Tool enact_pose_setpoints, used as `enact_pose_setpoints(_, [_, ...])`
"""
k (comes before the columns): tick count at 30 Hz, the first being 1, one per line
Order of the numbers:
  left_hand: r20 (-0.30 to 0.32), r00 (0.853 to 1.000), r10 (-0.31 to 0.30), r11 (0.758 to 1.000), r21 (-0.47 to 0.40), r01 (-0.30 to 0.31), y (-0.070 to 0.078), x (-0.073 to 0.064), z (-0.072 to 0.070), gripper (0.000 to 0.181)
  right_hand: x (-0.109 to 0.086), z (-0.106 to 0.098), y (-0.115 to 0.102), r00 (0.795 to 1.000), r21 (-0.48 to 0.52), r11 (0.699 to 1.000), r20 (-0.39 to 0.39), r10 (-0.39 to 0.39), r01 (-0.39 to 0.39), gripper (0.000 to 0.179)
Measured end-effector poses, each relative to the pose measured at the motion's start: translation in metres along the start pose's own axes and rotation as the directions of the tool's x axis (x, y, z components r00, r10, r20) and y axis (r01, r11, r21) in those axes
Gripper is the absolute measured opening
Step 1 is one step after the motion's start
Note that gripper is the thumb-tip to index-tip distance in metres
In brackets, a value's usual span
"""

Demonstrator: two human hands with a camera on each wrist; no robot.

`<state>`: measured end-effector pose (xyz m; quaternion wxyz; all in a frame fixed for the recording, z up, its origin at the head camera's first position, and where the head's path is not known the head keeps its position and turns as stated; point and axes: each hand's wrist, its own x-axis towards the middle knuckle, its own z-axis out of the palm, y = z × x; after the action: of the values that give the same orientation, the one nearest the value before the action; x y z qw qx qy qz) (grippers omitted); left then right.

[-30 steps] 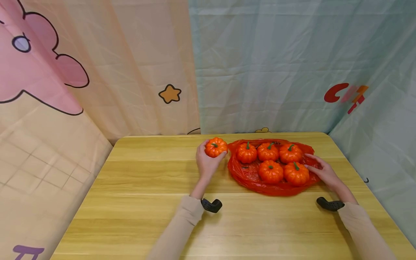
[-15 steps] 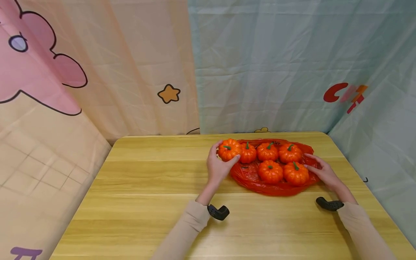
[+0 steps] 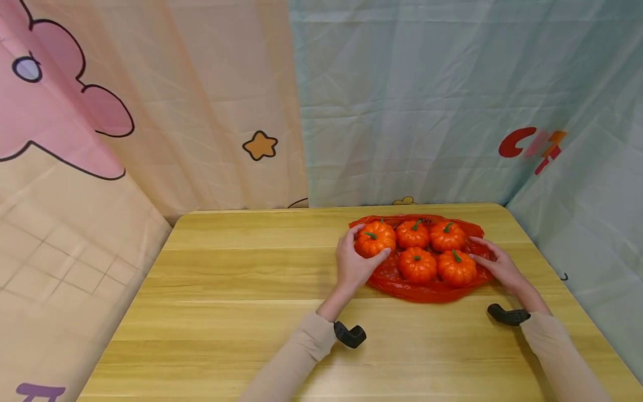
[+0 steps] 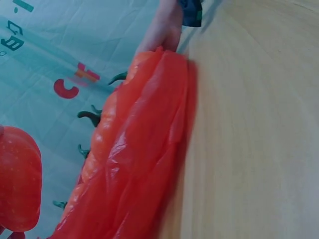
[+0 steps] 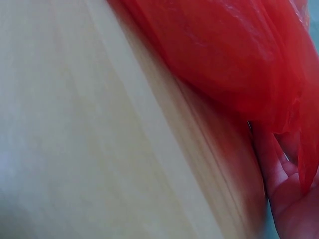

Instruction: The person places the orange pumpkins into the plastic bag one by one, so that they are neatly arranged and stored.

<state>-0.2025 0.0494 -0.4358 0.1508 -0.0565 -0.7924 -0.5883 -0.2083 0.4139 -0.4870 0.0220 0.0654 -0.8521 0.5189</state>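
Note:
My left hand grips a small orange pumpkin with a green stem, thumb on its near side and fingers on its far side. This pumpkin appears raised beside the bag in the left wrist view. Beneath it a red plastic bag lies spread open, with several similar pumpkins inside. One at the bag's back left is mostly hidden behind the held pumpkin. At the bag's right end, my right hand holds the rim, with red plastic draped over the fingers in the right wrist view.
The bag rests on a light wooden table, toward its back right. Printed curtains hang behind the table and along both sides. A black wrist device is strapped to the left wrist, another black device to the right.
My left hand has carried its pumpkin rightward, from the table left of the bag to over the bag's left part, covering most of another pumpkin. The right hand has stayed at the rim.

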Motion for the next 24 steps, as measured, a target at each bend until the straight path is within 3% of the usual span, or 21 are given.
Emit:
enact_pose_setpoints(9, [0.062, 0.998, -0.025, 0.989, 0.149, 0.016, -0.008, -0.004, 0.012, 0.068, 0.000, -0.001, 0.003, 1.000, 0.013, 1.000, 0.004, -0.009, 0.009, 0.049])
enact_pose_setpoints(18, [0.109, 0.990, 0.084, 0.937, 0.330, -0.116, -0.016, -0.006, 0.014, 0.070, 0.001, 0.000, 0.004, 1.000, 0.039, 0.999, 0.007, -0.017, 0.017, 0.049])
enact_pose_setpoints(24, [0.162, 0.984, 0.078, 0.919, 0.371, -0.134, -0.019, -0.009, 0.014, 0.072, 0.001, 0.000, 0.004, 1.000, 0.031, 0.999, 0.001, -0.013, 0.013, 0.049])
